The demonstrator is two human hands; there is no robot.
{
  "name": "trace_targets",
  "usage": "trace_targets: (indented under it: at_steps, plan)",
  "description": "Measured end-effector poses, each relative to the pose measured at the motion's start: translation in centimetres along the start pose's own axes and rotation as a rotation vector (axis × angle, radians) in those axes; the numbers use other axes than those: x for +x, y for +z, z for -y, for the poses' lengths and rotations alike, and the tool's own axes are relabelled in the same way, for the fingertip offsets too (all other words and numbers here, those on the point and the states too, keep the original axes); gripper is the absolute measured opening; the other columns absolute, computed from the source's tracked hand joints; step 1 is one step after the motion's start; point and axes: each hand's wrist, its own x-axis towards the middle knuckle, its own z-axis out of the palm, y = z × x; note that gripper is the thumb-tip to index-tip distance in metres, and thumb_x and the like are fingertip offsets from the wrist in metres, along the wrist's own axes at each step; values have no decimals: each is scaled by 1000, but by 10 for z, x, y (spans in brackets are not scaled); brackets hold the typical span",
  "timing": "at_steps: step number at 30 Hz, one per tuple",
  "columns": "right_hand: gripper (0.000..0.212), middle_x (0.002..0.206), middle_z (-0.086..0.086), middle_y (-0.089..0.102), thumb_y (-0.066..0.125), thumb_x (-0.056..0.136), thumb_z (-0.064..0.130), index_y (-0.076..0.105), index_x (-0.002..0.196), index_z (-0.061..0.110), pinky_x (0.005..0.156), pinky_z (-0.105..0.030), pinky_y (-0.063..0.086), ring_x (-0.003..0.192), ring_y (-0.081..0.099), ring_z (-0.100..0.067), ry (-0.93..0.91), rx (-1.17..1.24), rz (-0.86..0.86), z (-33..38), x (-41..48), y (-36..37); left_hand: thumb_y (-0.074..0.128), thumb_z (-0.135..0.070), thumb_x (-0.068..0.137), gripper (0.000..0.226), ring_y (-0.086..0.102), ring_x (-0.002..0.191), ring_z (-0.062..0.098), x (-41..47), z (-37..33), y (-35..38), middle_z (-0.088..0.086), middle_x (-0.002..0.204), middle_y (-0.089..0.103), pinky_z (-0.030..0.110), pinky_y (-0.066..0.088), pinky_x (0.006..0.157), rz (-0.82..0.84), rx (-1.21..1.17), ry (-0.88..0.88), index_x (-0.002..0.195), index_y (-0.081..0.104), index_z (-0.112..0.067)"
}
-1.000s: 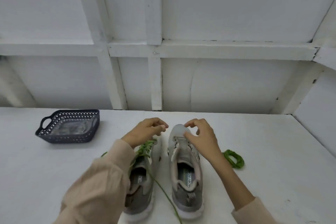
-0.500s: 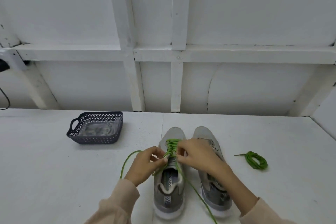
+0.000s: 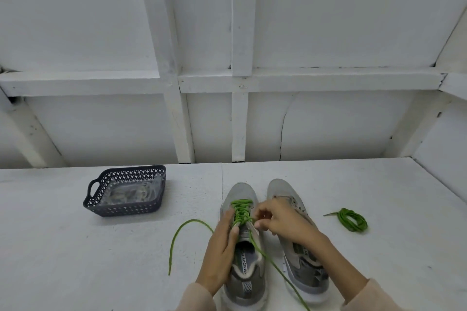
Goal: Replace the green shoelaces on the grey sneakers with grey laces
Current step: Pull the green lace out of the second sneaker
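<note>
Two grey sneakers stand side by side on the white table, toes pointing away from me. The left sneaker point(image 3: 241, 192) still carries a green lace point(image 3: 241, 209) through its eyelets, with loose ends trailing left and toward me. My left hand point(image 3: 219, 250) grips the left side of that shoe, thumb by the eyelets. My right hand point(image 3: 280, 219) pinches the green lace at the upper eyelets. The right sneaker point(image 3: 280, 189) shows no lace and is partly hidden by my right forearm. A removed green lace point(image 3: 352, 219) lies coiled to the right.
A dark perforated basket point(image 3: 111, 209) holding a clear plastic bag with something pale in it sits on the table at the left. A white framed wall rises behind the table, and a side wall closes the right.
The view has settled. My hands moved from the shoes' toes onto the left sneaker; the left hand now grips its side and the right pinches the green lace.
</note>
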Motion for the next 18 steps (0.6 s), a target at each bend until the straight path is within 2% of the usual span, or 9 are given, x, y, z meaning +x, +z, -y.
trace_targets:
  at_steps: [3,6,8,9,11,12,14,16,18]
  plan:
    - [23,72,7,59,56,89,5,53,77,24,72,-34,50,68,55,-9,28,-18,-30,0,2,-1,38,-41,93,40,35,127,-16,0,4,8,-26,137,42,2,26,102,4,-128,-66,133,41,-38]
    - [22,74,9,60,56,91,5,55,80,24,69,-26,47,67,54,-2,38,106,-173,-1,1,-2,38,-41,94,38,33,125,-22,0,8,6,-31,135,41,0,26,101,10,-137,-57,132,41,-40]
    - [4,85,6,64,66,88,19,64,91,20,73,-23,46,78,58,-7,25,95,-111,-2,-2,-2,39,-42,93,39,32,124,-23,0,9,6,-30,136,40,1,26,102,10,-148,-51,132,41,-40]
    - [12,87,7,66,71,84,27,67,93,20,76,-26,46,82,59,-9,21,41,-61,-3,-3,-2,39,-42,93,39,32,124,-23,0,9,7,-30,136,40,1,26,102,9,-152,-51,132,41,-41]
    - [11,79,14,64,73,79,35,70,83,26,81,-34,46,79,57,-4,-1,-52,-15,-3,-3,-3,39,-42,93,39,32,123,-25,1,9,7,-30,136,41,0,26,100,6,-156,-55,131,41,-40]
    - [7,73,18,60,73,80,36,69,78,30,85,-35,43,76,54,-1,-13,-90,-35,-3,-1,-4,39,-42,92,40,32,122,-25,1,9,8,-29,136,41,-1,26,99,3,-154,-56,132,42,-39]
    - [14,70,21,56,70,83,34,63,71,35,92,-38,39,74,51,3,-21,-139,-170,-3,5,-11,39,-41,93,41,33,123,-24,1,10,7,-27,137,42,0,26,100,2,-154,-54,134,42,-37]
    - [21,73,19,61,68,86,34,60,67,37,94,-39,39,76,55,-1,-8,-33,-309,-3,8,-20,40,-41,93,41,35,125,-20,1,11,7,-28,137,44,2,27,102,0,-167,-53,134,44,-37]
    - [12,82,15,65,70,82,43,68,76,33,90,-39,44,79,57,-3,23,57,-261,-6,8,-23,40,-41,93,41,36,126,-18,0,12,8,-27,137,44,3,27,103,-11,-173,-48,134,45,-36]
